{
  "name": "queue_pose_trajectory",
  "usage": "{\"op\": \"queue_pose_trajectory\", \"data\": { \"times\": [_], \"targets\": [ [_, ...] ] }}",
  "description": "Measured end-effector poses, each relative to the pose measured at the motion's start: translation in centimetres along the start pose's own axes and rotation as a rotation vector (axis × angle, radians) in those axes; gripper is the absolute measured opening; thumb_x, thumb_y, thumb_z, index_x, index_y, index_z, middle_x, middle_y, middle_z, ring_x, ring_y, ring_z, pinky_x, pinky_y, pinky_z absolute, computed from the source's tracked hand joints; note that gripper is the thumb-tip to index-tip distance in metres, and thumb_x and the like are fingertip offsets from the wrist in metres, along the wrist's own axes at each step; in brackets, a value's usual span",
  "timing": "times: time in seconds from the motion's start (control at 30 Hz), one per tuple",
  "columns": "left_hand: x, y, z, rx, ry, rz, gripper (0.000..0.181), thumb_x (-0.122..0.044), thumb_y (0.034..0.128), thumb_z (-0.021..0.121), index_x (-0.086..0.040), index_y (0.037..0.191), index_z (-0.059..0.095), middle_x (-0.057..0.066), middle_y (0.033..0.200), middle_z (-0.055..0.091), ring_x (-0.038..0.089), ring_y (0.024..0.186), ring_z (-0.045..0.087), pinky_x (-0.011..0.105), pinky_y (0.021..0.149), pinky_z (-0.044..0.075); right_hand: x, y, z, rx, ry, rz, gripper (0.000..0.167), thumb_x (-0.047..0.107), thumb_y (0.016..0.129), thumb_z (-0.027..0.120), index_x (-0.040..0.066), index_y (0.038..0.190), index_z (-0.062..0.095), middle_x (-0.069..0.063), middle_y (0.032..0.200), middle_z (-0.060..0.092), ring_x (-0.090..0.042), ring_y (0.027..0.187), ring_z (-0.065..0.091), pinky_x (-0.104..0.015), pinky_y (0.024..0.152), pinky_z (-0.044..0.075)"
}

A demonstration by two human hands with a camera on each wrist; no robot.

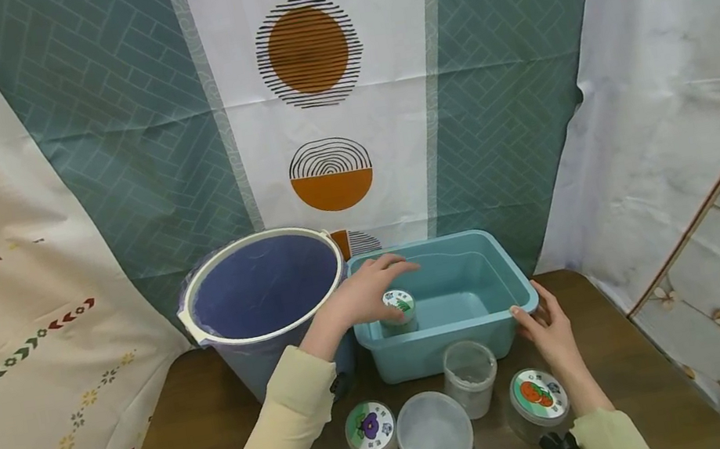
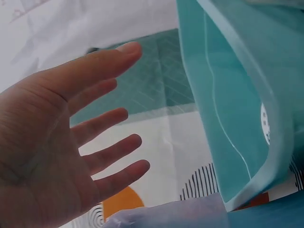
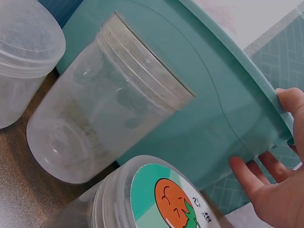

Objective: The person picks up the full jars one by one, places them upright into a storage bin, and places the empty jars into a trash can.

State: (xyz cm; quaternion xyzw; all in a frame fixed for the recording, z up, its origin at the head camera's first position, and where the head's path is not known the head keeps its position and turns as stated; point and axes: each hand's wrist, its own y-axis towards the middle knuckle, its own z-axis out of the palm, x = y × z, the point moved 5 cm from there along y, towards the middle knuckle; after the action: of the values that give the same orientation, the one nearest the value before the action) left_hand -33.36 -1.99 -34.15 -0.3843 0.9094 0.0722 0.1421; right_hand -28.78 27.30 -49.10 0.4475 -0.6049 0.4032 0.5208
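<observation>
Teal rectangular plastic basin (image 1: 449, 327) is sitting at centre-right of the head frame. Right hand (image 1: 549, 321) is gripping its near right corner, thumb on the rim, fingers against the outer wall. Left hand (image 1: 363, 297) is hovering over the basin's left end, fingers spread, holding nothing. Small clear jar with a round white-and-green labelled lid (image 1: 401, 302) is standing inside, just by the left thumb; can't tell if they're touching.

Lower centre, left to right, on the dark brown wood table (image 1: 172, 423): clear jar with purple-flower lid (image 1: 371, 433), wider clear jar with plain lid (image 1: 435, 438), lidless-looking clear jar (image 1: 472, 379), clear jar with orange-fruit lid (image 1: 538, 401). Blue bucket with white rim (image 1: 251, 366) is standing left of the basin.

Handling, my guess: jar is light, stiff, smooth, a bit slippery; take it round the body below the lid. Basin is probably light, flexing slightly; rolled rim is the best hold.
</observation>
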Motion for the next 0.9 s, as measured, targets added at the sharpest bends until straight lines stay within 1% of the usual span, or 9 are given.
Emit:
{"op": "queue_pose_trajectory", "data": {
  "times": [0.07,0.17,0.23,0.33,0.4,0.53,0.67,0.77,0.9],
  "targets": [
    [-0.4,-1.1,0.1,-0.015,-0.012,0.008,0.078,-0.025,0.0828,0.081,-0.026,0.150,0.042,0.006,0.158,0.035,0.034,0.141,0.038,0.045,0.103,0.048,0.0,0.0,0.0,0.001,0.002,0.002,0.078,0.037,0.096,0.063,0.030,0.159,0.017,-0.011,0.162,0.030,-0.005,0.123,0.050,-0.011,0.079,0.051],
    [-0.8,-2.7,0.3,-0.039,-0.023,0.019,0.078,-0.024,0.0820,0.082,-0.026,0.149,0.043,0.007,0.157,0.037,0.034,0.139,0.040,0.044,0.101,0.049,0.0,0.0,0.0,-0.004,-0.002,0.009,0.078,0.037,0.095,0.064,0.030,0.159,0.019,-0.011,0.161,0.031,0.009,0.108,0.049,-0.014,0.080,0.053],
    [-1.0,-3.7,0.5,-0.059,-0.029,0.023,0.078,-0.024,0.0815,0.082,-0.025,0.149,0.044,0.006,0.156,0.039,0.033,0.138,0.041,0.044,0.101,0.049,0.0,0.0,-0.1,-0.006,-0.001,0.011,0.078,0.037,0.095,0.064,0.030,0.159,0.019,-0.011,0.161,0.031,0.005,0.111,0.049,-0.014,0.080,0.053],
    [-1.1,-5.3,0.8,-0.102,-0.042,0.019,0.076,-0.024,0.0807,0.083,-0.024,0.147,0.046,0.005,0.153,0.043,0.032,0.135,0.044,0.044,0.101,0.050,0.0,0.0,0.0,-0.001,0.000,0.009,0.079,0.037,0.096,0.064,0.029,0.159,0.017,-0.010,0.162,0.030,-0.008,0.122,0.048,-0.012,0.079,0.052],
    [-1.2,-6.3,1.2,-0.116,-0.052,0.009,0.075,-0.025,0.0807,0.083,-0.024,0.146,0.047,0.004,0.152,0.044,0.031,0.133,0.045,0.043,0.098,0.051,0.0,0.0,0.0,0.002,0.003,0.006,0.079,0.037,0.096,0.063,0.029,0.159,0.017,-0.010,0.162,0.029,-0.011,0.125,0.046,-0.012,0.078,0.052],
    [-1.1,-8.2,2.3,-0.114,-0.099,-0.026,0.073,-0.026,0.0810,0.083,-0.025,0.145,0.048,0.003,0.151,0.046,0.029,0.131,0.047,0.044,0.096,0.052,0.1,-0.1,-0.1,0.001,0.010,0.003,0.078,0.035,0.096,0.064,0.029,0.159,0.018,-0.011,0.162,0.029,0.004,0.112,0.048,-0.012,0.077,0.052],
    [-0.4,-9.7,3.4,-0.120,-0.149,-0.073,0.067,-0.026,0.0810,0.082,-0.024,0.141,0.053,0.003,0.145,0.053,0.030,0.132,0.050,0.049,0.101,0.049,0.3,-0.1,-0.1,0.001,0.008,-0.006,0.078,0.035,0.096,0.064,0.028,0.159,0.018,-0.011,0.162,0.029,0.013,0.103,0.047,-0.011,0.077,0.052],
    [0.3,-10.4,4.3,-0.120,-0.179,-0.100,0.062,-0.026,0.0810,0.082,-0.021,0.137,0.057,0.004,0.141,0.056,0.030,0.130,0.053,0.049,0.103,0.047,0.3,-0.1,0.0,0.003,0.003,-0.004,0.078,0.035,0.096,0.063,0.029,0.159,0.018,-0.011,0.162,0.029,0.005,0.112,0.049,-0.012,0.078,0.052],
    [0.9,-11.1,5.7,-0.115,-0.210,-0.130,0.059,-0.026,0.0803,0.082,-0.020,0.134,0.060,0.004,0.138,0.058,0.027,0.125,0.056,0.048,0.100,0.049,0.2,-0.1,0.1,0.011,0.010,0.003,0.078,0.035,0.097,0.063,0.030,0.159,0.016,-0.010,0.163,0.027,-0.019,0.132,0.046,-0.011,0.078,0.051]
  ]
}}
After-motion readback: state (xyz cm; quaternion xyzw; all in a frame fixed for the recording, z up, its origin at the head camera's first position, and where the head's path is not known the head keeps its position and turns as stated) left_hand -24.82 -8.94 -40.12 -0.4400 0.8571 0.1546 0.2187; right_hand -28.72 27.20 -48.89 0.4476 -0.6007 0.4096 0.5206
